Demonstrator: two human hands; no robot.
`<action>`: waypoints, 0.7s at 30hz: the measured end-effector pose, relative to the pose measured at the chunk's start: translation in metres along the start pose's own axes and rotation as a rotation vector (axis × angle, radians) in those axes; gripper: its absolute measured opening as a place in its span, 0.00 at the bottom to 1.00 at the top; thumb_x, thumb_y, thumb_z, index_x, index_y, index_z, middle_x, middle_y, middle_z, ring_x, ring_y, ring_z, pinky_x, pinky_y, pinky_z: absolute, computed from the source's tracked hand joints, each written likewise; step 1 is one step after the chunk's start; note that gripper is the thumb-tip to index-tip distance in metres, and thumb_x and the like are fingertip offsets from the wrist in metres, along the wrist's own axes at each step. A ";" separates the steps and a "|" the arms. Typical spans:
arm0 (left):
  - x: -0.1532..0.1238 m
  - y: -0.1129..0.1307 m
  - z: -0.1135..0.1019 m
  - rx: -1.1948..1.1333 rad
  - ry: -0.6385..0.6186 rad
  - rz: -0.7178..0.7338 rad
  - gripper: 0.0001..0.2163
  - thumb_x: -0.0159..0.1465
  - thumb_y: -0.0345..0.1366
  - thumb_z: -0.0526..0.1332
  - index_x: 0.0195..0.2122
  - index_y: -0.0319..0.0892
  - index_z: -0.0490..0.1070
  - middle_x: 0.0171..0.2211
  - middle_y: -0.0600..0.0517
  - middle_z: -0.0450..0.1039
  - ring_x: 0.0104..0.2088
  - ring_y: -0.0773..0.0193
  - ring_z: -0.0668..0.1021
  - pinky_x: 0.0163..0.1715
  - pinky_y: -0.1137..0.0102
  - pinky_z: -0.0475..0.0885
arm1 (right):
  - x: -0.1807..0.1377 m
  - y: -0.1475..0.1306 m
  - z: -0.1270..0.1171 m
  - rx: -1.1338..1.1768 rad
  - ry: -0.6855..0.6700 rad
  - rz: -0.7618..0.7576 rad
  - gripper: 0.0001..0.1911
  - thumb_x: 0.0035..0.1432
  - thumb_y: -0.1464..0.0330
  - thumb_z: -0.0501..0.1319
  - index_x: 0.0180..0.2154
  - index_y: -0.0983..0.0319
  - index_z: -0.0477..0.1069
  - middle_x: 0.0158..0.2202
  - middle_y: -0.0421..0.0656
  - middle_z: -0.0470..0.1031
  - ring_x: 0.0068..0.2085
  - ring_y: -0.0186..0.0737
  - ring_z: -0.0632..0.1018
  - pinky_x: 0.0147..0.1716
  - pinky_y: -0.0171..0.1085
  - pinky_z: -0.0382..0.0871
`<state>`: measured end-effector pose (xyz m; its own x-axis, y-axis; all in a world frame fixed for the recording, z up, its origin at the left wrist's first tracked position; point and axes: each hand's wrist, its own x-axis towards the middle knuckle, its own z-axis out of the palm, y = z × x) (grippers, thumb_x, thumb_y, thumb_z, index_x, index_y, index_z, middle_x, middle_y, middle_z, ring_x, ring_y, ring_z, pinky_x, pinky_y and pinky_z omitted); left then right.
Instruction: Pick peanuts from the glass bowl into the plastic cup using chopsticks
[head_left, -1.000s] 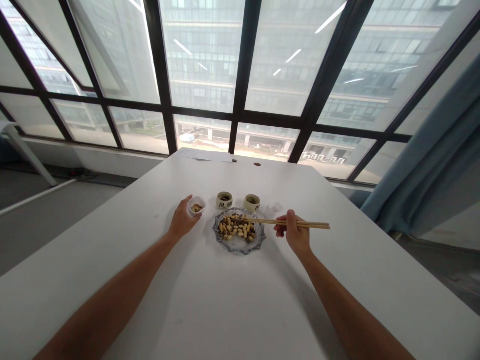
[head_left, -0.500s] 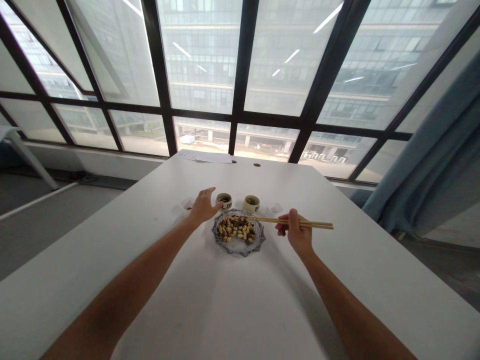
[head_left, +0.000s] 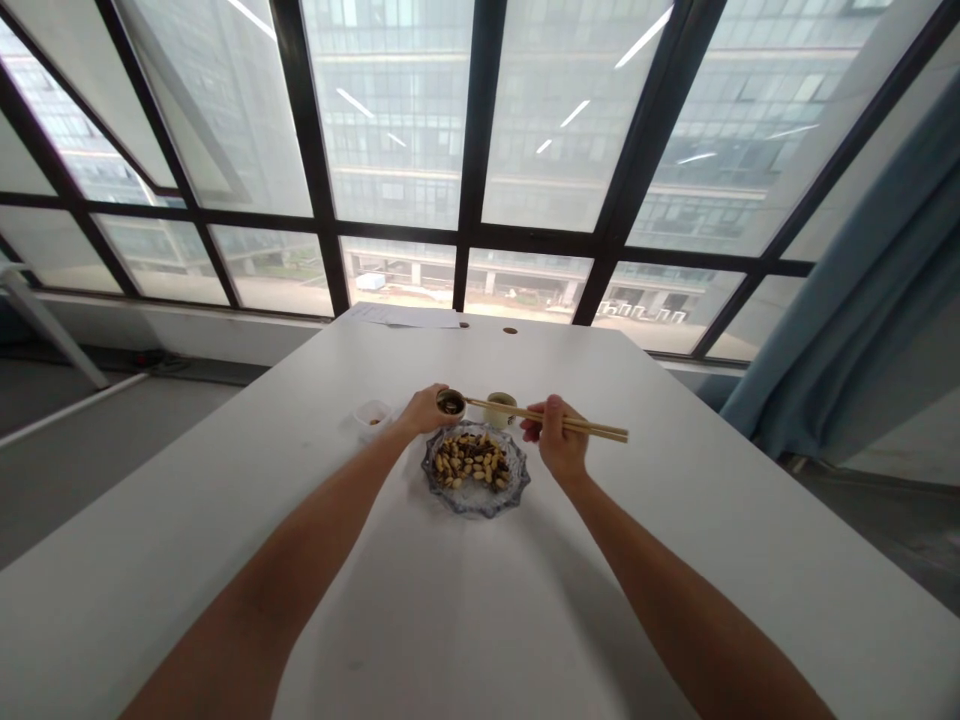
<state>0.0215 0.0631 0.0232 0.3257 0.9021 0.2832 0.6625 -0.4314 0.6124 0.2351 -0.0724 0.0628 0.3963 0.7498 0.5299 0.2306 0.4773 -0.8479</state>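
A scalloped glass dish (head_left: 475, 491) of peanuts and dark bits sits mid-table. My left hand (head_left: 424, 411) is wrapped round a small cream ceramic cup (head_left: 451, 402) just behind the dish's left rim. My right hand (head_left: 553, 438) grips a pair of wooden chopsticks (head_left: 592, 427), their tips reaching left to that cup's rim. A second cream cup (head_left: 499, 407) stands behind the chopsticks. A small white cup (head_left: 373, 414) with a few bits inside rests left of my left hand.
The white table (head_left: 465, 600) runs up to a wall of dark-framed windows. Papers (head_left: 405, 315) lie at its far edge, near two small round holes. A blue curtain (head_left: 870, 330) hangs at the right. Grey floor shows on the left.
My left hand left the small white cup, moved right and closed on the cream cup. My right hand shifted left, swinging the chopstick tips from over the dish to that cup.
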 end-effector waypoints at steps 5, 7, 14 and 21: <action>0.000 0.003 -0.001 0.011 -0.009 0.008 0.27 0.49 0.41 0.70 0.51 0.43 0.72 0.46 0.49 0.78 0.46 0.56 0.79 0.48 0.68 0.72 | 0.020 0.022 0.038 -0.035 -0.253 0.007 0.28 0.57 0.42 0.56 0.28 0.61 0.72 0.21 0.42 0.75 0.19 0.34 0.74 0.18 0.32 0.67; 0.000 0.003 -0.002 0.016 -0.014 0.011 0.25 0.50 0.42 0.69 0.50 0.44 0.72 0.45 0.49 0.79 0.46 0.56 0.79 0.48 0.68 0.72 | 0.023 0.024 0.043 -0.045 -0.284 0.006 0.28 0.56 0.42 0.57 0.28 0.61 0.72 0.21 0.42 0.75 0.21 0.34 0.74 0.19 0.32 0.68; 0.005 -0.001 0.003 0.057 -0.021 -0.099 0.31 0.52 0.45 0.68 0.56 0.40 0.68 0.52 0.42 0.75 0.52 0.50 0.77 0.52 0.64 0.70 | 0.010 0.000 0.002 -0.035 -0.213 0.040 0.30 0.58 0.42 0.55 0.26 0.61 0.73 0.18 0.41 0.72 0.16 0.33 0.70 0.14 0.32 0.62; -0.016 0.000 -0.011 0.076 0.140 0.020 0.29 0.60 0.44 0.61 0.60 0.34 0.63 0.60 0.38 0.67 0.61 0.50 0.69 0.61 0.59 0.63 | -0.009 -0.013 -0.018 -0.371 -0.510 -0.226 0.29 0.63 0.46 0.52 0.21 0.59 0.70 0.19 0.41 0.70 0.22 0.35 0.70 0.23 0.34 0.63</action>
<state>0.0095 0.0490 0.0270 0.2451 0.8839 0.3982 0.7078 -0.4438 0.5495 0.2450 -0.0936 0.0692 -0.1465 0.8160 0.5592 0.5851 0.5273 -0.6161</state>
